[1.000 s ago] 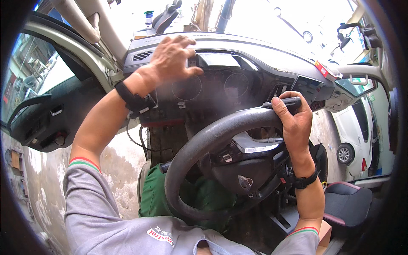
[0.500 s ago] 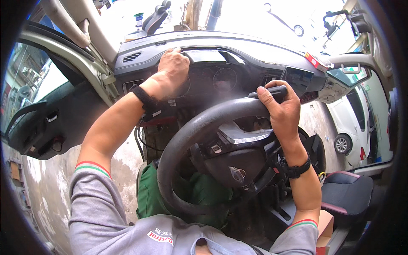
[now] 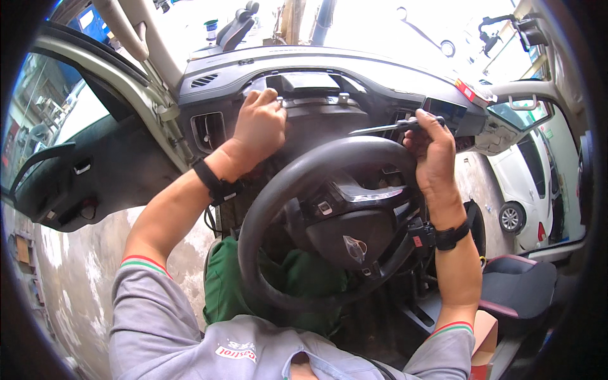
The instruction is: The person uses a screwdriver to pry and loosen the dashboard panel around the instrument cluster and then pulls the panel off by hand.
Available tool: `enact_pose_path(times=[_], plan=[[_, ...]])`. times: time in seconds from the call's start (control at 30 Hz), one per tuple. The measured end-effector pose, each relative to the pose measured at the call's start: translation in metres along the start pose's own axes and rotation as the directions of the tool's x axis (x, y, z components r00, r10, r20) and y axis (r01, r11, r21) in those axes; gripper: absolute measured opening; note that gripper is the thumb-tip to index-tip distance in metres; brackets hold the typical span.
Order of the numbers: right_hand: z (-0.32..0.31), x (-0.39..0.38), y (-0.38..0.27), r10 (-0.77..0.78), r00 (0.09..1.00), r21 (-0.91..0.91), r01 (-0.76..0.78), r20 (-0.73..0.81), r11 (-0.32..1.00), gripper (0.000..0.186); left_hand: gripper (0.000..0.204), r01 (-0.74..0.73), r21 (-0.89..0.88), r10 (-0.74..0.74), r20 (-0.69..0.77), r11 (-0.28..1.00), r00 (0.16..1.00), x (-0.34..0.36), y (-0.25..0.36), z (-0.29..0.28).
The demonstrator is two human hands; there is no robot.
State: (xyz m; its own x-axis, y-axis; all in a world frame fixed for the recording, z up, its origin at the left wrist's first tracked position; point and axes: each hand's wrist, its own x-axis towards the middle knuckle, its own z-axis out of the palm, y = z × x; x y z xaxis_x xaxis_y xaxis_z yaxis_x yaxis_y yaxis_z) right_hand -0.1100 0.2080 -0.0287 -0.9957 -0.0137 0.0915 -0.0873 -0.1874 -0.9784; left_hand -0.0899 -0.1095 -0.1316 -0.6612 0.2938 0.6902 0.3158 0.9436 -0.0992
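In my right hand [image 3: 430,145] is a screwdriver [image 3: 373,130], its dark handle in the closed fingers and its metal shaft pointing left above the steering wheel [image 3: 253,215]. My left hand [image 3: 259,123] grips the left upper edge of the dark instrument cluster [image 3: 326,114], fingers curled over it. The cluster leans out from the dashboard [image 3: 392,79] toward the wheel, and an opening shows behind its top edge. Its face is blurred and partly hidden by the wheel rim.
An open car door [image 3: 82,171] stands at the left. On the dashboard's right lies a red box [image 3: 468,92]. A seat [image 3: 516,285] is at the right. Through the right-side opening a white car [image 3: 525,171] is visible.
My left hand has come back toward me, tilting the cluster out of the dashboard. My right hand has shifted slightly right, and the screwdriver's shaft now shows, pointing left.
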Motion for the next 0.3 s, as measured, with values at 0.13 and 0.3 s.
enact_pose_path(times=[0.13, 0.3], plan=[[-0.029, 0.034, -0.031, 0.031, 0.999, 0.161, -0.035, 0.026, 0.986, 0.009, 0.023, -0.018, -0.003, 0.017, -0.045, 1.0, 0.999, -0.01, 0.019, -0.007], [-0.051, 0.079, -0.077, -0.065, 0.981, 0.185, 0.031, 0.18, 0.982, 0.007, 0.029, 0.002, -0.101, -0.011, -0.089, 0.995, 0.996, -0.031, 0.029, -0.012]])
